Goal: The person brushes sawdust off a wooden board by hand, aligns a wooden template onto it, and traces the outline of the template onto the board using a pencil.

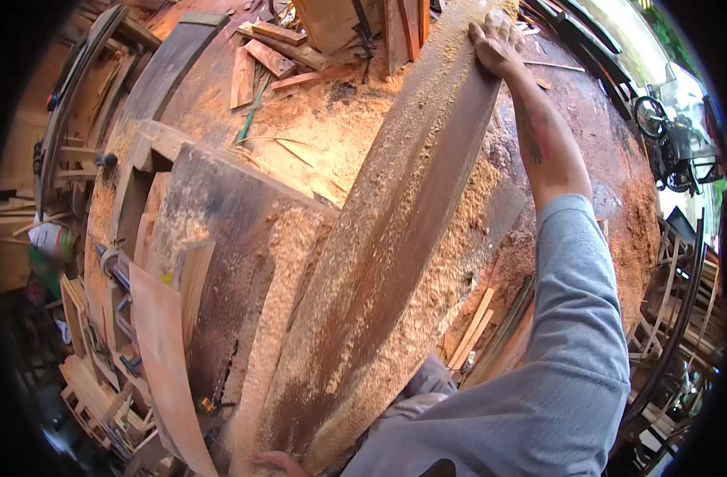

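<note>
Here's the long, dark-brown wooden plank (415,226), slanting up from the near edge across a dark, sawdust-strewn wooden worktop (224,187). The bare right hand (499,46) lies spread on its far end, thumb apart from the fingers. Down low, the left hand (282,462) sits at the near end — mostly cut off, so its grip I can't tell. Pale shavings (433,310) heap along the plank's right side — thick ones.

Long, broad brown wooden plank (399,250), wide face up, dusted and streaked with pale sawdust (336,270), slanting away toward upper right, on a tabletop (503,208).
</note>
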Available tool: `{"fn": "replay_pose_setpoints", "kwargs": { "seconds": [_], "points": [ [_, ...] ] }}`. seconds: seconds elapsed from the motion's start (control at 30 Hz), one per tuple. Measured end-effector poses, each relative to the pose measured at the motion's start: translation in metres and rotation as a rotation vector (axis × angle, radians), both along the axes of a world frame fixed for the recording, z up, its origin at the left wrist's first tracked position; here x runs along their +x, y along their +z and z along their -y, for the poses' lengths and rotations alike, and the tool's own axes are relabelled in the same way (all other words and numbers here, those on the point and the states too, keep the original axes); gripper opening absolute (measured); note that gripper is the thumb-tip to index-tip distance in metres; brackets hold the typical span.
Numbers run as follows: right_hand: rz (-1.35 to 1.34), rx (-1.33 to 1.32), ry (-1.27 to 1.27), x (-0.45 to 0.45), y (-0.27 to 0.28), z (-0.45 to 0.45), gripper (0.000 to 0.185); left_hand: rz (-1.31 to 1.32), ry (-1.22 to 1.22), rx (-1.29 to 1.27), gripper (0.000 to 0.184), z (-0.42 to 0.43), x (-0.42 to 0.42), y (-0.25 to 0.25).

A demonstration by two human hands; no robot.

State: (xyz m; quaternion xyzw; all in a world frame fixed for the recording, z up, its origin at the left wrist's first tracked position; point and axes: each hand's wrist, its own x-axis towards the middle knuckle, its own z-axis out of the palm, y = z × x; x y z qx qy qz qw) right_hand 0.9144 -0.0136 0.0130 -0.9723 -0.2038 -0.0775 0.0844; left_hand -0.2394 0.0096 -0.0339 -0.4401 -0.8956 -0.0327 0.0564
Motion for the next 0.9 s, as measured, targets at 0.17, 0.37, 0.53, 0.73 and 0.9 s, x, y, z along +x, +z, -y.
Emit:
{"fn": "replay_pose_setpoints", "kwargs": {
  "seconds": [0.17,0.37,0.53,0.73,0.9],
  "points": [
    [-0.028,-0.213,0.17,-0.001,0.017,0.003,0.056,-0.958,-0.198,-1.031,0.064,-0.003,-0.02,0.001],
    [0.251,-0.748,0.51,-0.117,0.035,-0.007,0.066,-0.504,-0.123,-0.663,0.049,-0.007,-0.004,0.015],
    [-0.059,-0.077,0.694,-0.322,0.022,-0.022,0.091,-0.401,-0.04,-0.615,0.05,-0.009,0.036,0.034],
    [-0.407,-0.279,1.035,-0.587,0.079,-0.021,0.09,-0.187,0.071,-0.252,0.05,-0.001,0.067,0.04],
    [-0.346,-0.133,1.341,-0.679,0.048,-0.007,0.083,-0.076,0.161,-0.297,0.068,-0.004,0.029,0.014]
  ]
}}
